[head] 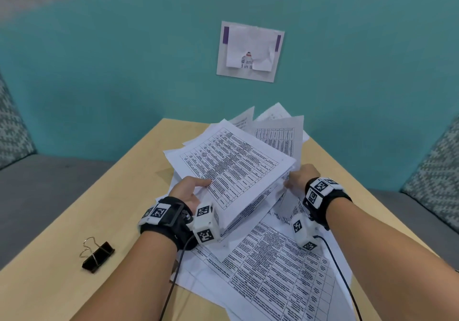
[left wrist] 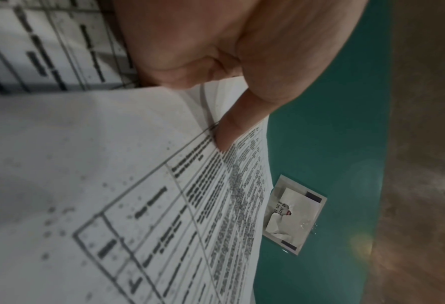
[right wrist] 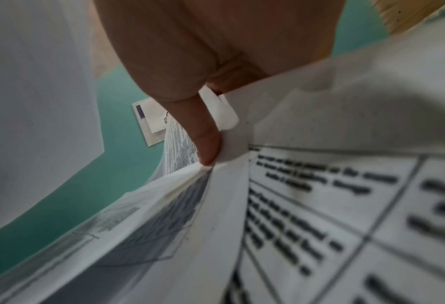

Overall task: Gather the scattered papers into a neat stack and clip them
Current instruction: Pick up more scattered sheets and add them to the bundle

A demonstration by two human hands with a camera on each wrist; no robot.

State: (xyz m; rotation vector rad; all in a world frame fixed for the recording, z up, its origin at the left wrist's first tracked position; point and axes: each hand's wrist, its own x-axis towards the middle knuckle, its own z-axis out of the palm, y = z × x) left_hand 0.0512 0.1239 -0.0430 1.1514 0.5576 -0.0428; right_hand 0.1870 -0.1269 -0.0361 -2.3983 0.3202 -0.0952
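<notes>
A bundle of printed sheets [head: 233,169] is lifted off the wooden table [head: 99,221], tilted, its edges uneven. My left hand [head: 191,189] grips its left edge, thumb on top, as the left wrist view shows with the thumb [left wrist: 232,127] pressed on the top sheet [left wrist: 112,185]. My right hand [head: 301,175] grips the bundle's right edge; the thumb [right wrist: 203,139] pinches several sheets [right wrist: 320,205]. More loose sheets [head: 278,266] lie on the table below and behind. A black binder clip [head: 98,256] lies at the left, apart from both hands.
A teal wall [head: 124,72] rises behind the table, with a taped paper notice [head: 249,51] on it. Grey bench seats with patterned cushions [head: 432,166] flank both sides. Cables [head: 340,271] run from the wrist cameras over the papers.
</notes>
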